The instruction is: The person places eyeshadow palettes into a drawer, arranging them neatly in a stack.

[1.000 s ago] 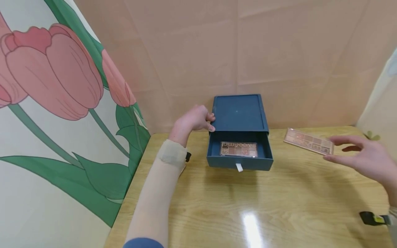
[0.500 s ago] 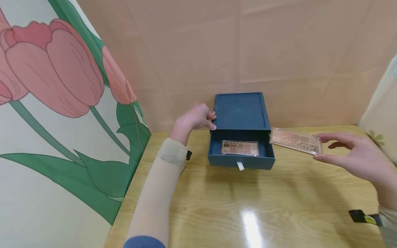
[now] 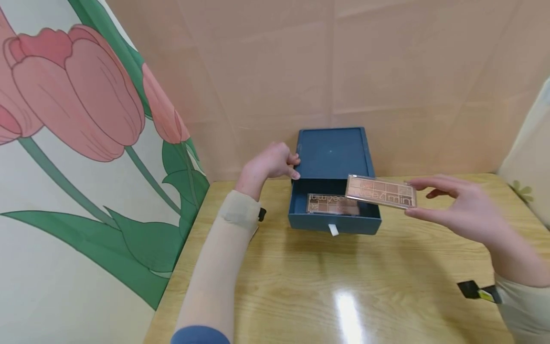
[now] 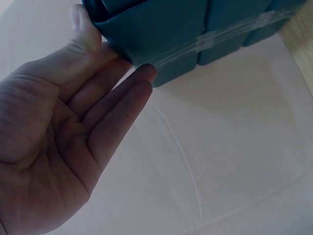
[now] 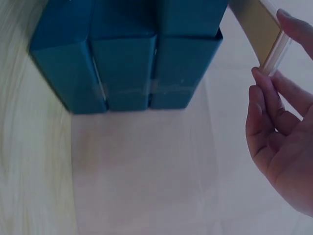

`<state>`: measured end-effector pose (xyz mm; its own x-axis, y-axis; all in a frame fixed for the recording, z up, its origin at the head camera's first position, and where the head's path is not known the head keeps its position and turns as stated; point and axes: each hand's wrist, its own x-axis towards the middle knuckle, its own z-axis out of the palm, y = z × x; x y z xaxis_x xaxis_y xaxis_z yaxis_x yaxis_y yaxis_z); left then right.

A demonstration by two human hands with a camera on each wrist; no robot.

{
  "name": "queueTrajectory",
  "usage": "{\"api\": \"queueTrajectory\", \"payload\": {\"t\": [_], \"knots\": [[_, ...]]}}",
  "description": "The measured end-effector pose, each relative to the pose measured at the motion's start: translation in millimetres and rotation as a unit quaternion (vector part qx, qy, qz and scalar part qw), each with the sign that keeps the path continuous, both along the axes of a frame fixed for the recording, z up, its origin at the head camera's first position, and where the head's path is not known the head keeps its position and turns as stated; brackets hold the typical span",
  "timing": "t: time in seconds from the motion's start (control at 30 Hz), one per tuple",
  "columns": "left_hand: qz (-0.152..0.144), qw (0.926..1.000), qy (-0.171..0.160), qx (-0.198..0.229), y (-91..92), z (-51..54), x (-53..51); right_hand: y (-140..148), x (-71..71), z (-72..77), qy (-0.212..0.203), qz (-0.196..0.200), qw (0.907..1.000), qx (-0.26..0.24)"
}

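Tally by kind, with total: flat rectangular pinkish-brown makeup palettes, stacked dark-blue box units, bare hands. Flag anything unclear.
Palettes: 2 (held palette, drawer palette)
Box units: 3 (top unit, middle unit, bottom unit)
Hands: 2 (left hand, right hand)
Total: 7

Not counted: pale-edged item by the left sleeve, too hidden to identify.

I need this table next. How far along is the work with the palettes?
Done, it seems: the drawer is pulled out and one palette lies in it. In hand: the right hand pinches a second palette above the drawer's right part; the left hand touches the box. Probably left: laying that palette in and shutting the drawer.
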<state>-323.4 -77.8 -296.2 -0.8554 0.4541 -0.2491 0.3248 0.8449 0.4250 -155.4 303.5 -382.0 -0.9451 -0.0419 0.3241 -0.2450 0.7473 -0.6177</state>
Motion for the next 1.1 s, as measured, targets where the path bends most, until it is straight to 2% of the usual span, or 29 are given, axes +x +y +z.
{"api": "queueTrajectory", "payload": {"t": [0.33,0.5,0.8,1.1], "knots": [[0.001,1.0,0.002,-0.001,-1.2,-0.1,1.5,-32,-8.7,10.0,-0.001,0.031,0.9994,0.017],[0.003,1.0,0.002,-0.003,-0.5,0.4,2.2,-49,-12.9,12.7,-0.009,0.061,0.9978,0.026],[-0.002,1.0,0.005,0.002,-1.7,0.6,1.7,-71,-22.6,13.6,0.04,0.107,0.9915,0.062],[0.001,1.0,0.005,0.003,-3.0,0.7,1.8,-85,-32.7,14.2,0.018,0.125,0.989,0.077]]}}
